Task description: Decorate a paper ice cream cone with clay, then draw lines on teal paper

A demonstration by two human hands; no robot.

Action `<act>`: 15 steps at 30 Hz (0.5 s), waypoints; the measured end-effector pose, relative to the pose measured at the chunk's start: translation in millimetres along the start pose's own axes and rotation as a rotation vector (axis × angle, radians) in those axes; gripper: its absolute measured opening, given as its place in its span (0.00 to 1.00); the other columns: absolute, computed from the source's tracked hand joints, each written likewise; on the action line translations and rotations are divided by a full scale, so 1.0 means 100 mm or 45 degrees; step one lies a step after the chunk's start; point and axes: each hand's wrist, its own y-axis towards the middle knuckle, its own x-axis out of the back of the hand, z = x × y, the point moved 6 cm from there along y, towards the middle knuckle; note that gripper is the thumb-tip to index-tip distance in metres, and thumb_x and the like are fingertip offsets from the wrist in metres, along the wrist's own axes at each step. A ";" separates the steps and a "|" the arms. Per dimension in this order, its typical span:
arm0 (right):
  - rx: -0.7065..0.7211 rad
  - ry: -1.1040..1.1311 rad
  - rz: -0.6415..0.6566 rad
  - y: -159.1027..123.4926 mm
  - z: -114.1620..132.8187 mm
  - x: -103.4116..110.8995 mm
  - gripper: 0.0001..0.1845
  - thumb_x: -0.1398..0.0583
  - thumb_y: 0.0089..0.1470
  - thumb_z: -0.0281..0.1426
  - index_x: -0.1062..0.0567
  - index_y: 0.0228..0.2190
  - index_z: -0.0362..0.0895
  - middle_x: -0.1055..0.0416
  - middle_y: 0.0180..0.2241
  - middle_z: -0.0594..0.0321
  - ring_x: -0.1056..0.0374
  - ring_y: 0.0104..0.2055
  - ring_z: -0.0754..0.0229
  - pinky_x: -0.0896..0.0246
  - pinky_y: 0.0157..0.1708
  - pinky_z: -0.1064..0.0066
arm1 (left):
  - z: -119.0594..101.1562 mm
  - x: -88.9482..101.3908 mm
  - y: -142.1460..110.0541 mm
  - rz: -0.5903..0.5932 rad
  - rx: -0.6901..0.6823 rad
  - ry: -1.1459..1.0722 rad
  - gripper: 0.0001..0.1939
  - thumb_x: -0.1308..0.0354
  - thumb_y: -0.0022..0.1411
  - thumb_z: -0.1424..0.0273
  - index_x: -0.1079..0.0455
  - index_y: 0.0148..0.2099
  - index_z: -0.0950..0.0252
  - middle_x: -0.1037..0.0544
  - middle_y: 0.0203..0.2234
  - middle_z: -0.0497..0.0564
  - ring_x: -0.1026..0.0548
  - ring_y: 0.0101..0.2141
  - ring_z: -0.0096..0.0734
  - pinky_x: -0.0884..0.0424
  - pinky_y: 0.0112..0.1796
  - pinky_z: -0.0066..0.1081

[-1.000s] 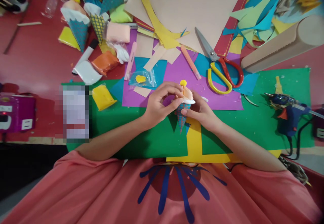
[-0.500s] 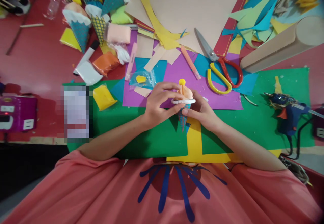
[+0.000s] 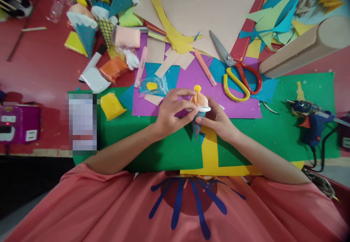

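Note:
A small craft ice cream cone [image 3: 201, 101] is held point-down between my hands over the front of the table. Its cone is blue with a reddish grid, its top is a peach swirl with a yellow ball, and a white clay rim runs round the join. My left hand [image 3: 173, 112] pinches the left side of that white rim between thumb and fingers. Wrapped round the cone from the right, my right hand [image 3: 218, 121] has its thumb on the front of the cone just under the rim; its other fingers are partly hidden behind.
Large scissors [image 3: 232, 66] lie beyond my right hand, and a blue glue gun [image 3: 314, 119] rests at far right. Finished cones [image 3: 86, 30] stand at back left near clay packets [image 3: 112, 105]. A phone-like blurred rectangle [image 3: 83, 123] lies left on green sheet [image 3: 164, 154].
My left fingers have shifted slightly along the white rim, uncovering more of the peach swirl. The cone has tilted a little; my right hand keeps its hold.

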 end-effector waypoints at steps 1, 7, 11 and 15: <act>-0.002 0.004 0.004 0.00 0.00 0.00 0.35 0.32 0.47 0.48 0.37 0.53 0.51 0.28 0.48 0.61 0.28 0.47 0.61 0.28 0.47 0.67 | 0.00 0.00 0.00 0.004 0.003 -0.002 0.02 0.40 0.64 0.68 0.30 0.37 0.58 0.21 0.44 0.49 0.23 0.45 0.32 0.26 0.44 0.36; 0.056 0.072 0.019 -0.04 0.09 0.03 0.36 0.32 0.48 0.46 0.39 0.55 0.54 0.32 0.57 0.59 0.28 0.50 0.59 0.28 0.49 0.64 | 0.03 0.09 0.01 -0.130 0.034 -0.059 0.06 0.43 0.67 0.65 0.29 0.45 0.56 0.20 0.38 0.47 0.22 0.42 0.29 0.24 0.42 0.34; 0.058 0.091 -0.071 -0.05 0.16 0.06 0.34 0.30 0.46 0.44 0.35 0.52 0.52 0.28 0.52 0.60 0.28 0.51 0.57 0.29 0.50 0.63 | -0.01 0.10 0.01 -0.129 -0.071 -0.060 0.08 0.43 0.67 0.63 0.27 0.47 0.55 0.20 0.38 0.46 0.22 0.40 0.26 0.23 0.40 0.29; -0.002 0.161 -0.088 -0.05 0.17 0.04 0.30 0.30 0.45 0.42 0.31 0.49 0.51 0.26 0.46 0.63 0.27 0.47 0.58 0.29 0.49 0.64 | 0.00 0.10 0.01 -0.144 -0.099 -0.070 0.08 0.41 0.66 0.64 0.26 0.44 0.60 0.21 0.33 0.46 0.23 0.35 0.24 0.26 0.36 0.27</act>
